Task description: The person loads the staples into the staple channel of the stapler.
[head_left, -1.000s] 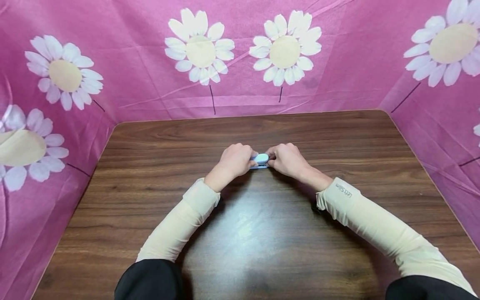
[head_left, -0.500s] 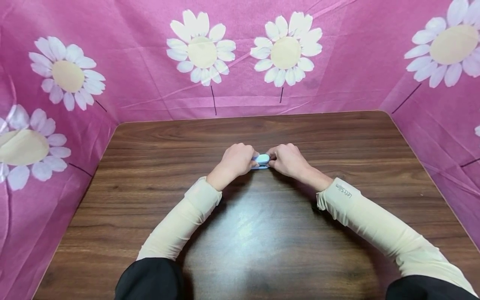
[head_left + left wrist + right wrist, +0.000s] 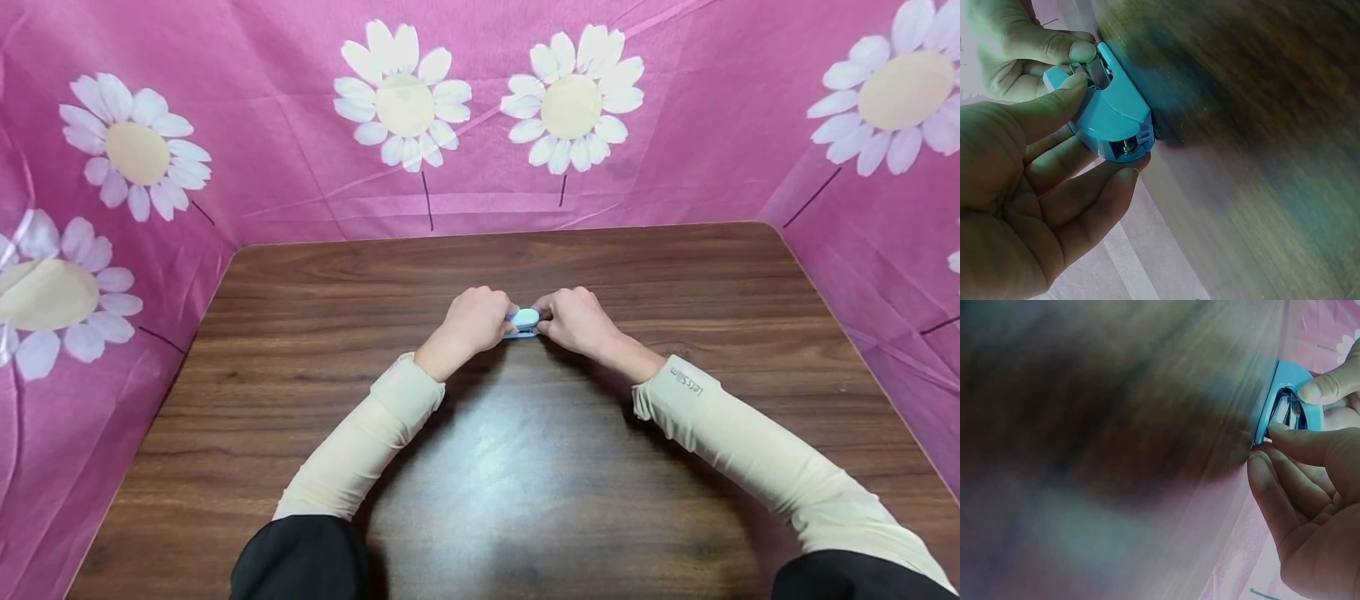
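A small light-blue stapler [image 3: 524,317] is between my two hands over the middle of the table. My left hand [image 3: 472,320] grips its left end; in the left wrist view the thumb presses on top of the blue body [image 3: 1113,112] and the fingers curl beneath. At the other end, my right hand [image 3: 576,320] pinches the stapler between thumb and fingers. The right wrist view shows this thumb right at the metal staple channel [image 3: 1284,409] inside the blue frame. The fingers cover parts of the stapler.
The brown wood-grain table [image 3: 487,467] spreads around both arms. Pink cloth [image 3: 480,196] with large white daisies stands behind the table's far edge and along both sides. Pale sleeves [image 3: 757,450] with wrist bands cover the forearms.
The head view has shifted very slightly. Both hands keep their hold on the stapler, with no clear movement.
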Available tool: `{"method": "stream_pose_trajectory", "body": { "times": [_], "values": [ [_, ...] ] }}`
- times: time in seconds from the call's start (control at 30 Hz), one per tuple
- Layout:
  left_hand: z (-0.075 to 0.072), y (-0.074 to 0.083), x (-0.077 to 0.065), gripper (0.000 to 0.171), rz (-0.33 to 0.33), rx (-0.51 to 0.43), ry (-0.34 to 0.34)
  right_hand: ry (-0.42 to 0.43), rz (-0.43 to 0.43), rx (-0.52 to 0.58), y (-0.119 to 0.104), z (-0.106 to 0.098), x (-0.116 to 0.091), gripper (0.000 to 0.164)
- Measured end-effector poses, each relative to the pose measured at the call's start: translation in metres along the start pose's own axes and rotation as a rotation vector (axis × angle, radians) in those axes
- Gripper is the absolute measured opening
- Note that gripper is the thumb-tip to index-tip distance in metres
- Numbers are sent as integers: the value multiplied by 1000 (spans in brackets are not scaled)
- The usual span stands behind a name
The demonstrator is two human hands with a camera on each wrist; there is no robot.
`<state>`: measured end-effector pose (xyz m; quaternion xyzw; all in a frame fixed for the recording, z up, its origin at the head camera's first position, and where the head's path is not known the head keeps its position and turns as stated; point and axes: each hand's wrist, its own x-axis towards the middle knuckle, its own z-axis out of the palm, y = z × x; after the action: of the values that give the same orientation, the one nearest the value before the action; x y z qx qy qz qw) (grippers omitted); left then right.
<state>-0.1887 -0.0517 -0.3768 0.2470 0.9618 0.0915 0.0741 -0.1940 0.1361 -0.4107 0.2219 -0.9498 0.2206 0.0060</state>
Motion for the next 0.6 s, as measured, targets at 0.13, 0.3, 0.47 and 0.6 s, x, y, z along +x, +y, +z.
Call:
{"method": "stream_pose_trajectory", "body": {
  "times": [0.13,0.3,0.47,0.6],
  "values": [
    [-2,0,0,12,1,7,2,-4,1,-7,0,-2,1,14],
    [1,-2,1,12,15,-1,5,-13,3,-10,-1,-3,0,13],
    [4,-7,-2,14,39,-14,3,-25,1,-1,-1,-2,-3,14],
    [4,-10,-4,18,40,-53,11,-11,1,8,-1,-3,-4,17]
  ]
}}
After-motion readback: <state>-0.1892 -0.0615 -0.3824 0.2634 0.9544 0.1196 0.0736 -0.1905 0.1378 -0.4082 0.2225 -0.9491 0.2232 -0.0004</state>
